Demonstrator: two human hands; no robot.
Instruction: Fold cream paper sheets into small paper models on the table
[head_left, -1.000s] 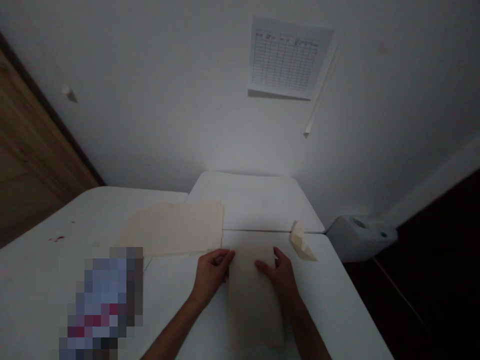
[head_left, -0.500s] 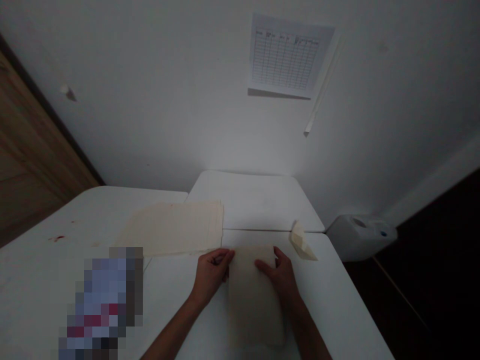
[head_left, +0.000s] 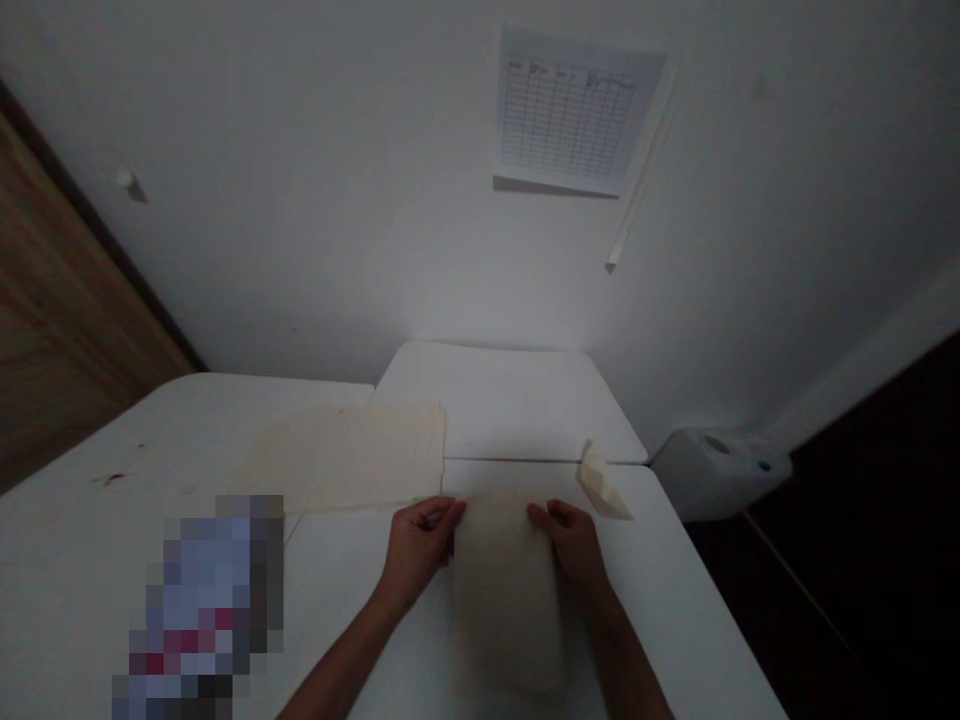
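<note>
A cream sheet of paper (head_left: 506, 590) lies lengthwise on the white table (head_left: 675, 600) in front of me. My left hand (head_left: 418, 548) grips its far left corner with curled fingers. On the far right corner my right hand (head_left: 574, 540) pinches the sheet's edge. The far end of the sheet bulges upward between both hands.
A stack of cream sheets (head_left: 352, 455) lies to the far left. A small folded paper shape (head_left: 602, 482) stands to the right of my hands. A blurred-out object (head_left: 199, 605) sits at the near left. A white box (head_left: 720, 470) stands beyond the table's right edge, near the wall.
My right hand slid from on top of the sheet to its far right corner. The far end of the sheet has lifted and curved.
</note>
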